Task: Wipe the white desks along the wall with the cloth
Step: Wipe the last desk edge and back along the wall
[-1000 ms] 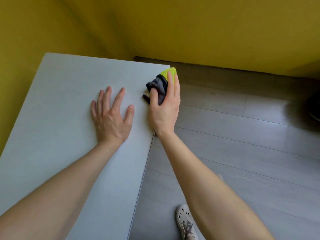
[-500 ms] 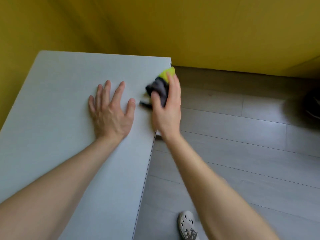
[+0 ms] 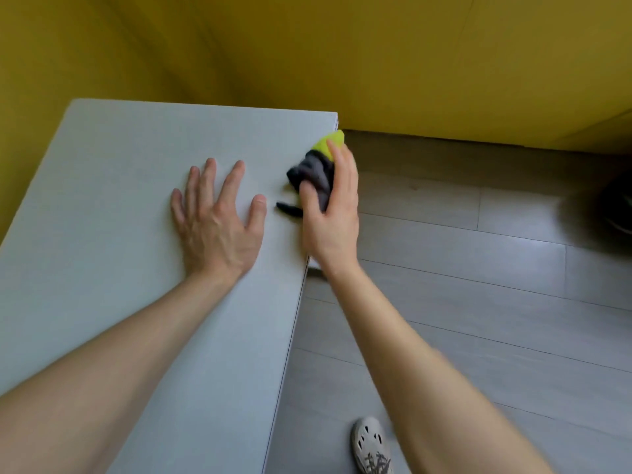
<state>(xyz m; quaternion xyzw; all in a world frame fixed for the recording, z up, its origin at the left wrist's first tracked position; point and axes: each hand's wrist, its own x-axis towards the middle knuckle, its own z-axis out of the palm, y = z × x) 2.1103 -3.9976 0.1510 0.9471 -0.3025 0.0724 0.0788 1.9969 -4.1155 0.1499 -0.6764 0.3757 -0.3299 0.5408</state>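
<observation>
One wide-angle camera, worn on the person's head, is looking forward and steeply down from close above the counter (image 3: 102,241). The counter is filling the left half of the view, the floor (image 3: 478,319) is taking the right, and the yellow wall (image 3: 376,63) is running across the top. A shoe (image 3: 371,446) is showing at the bottom edge.

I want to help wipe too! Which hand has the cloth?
The right hand grips the grey-and-yellow cloth at the desk edge; the left hand lies flat, holding nothing.
</observation>
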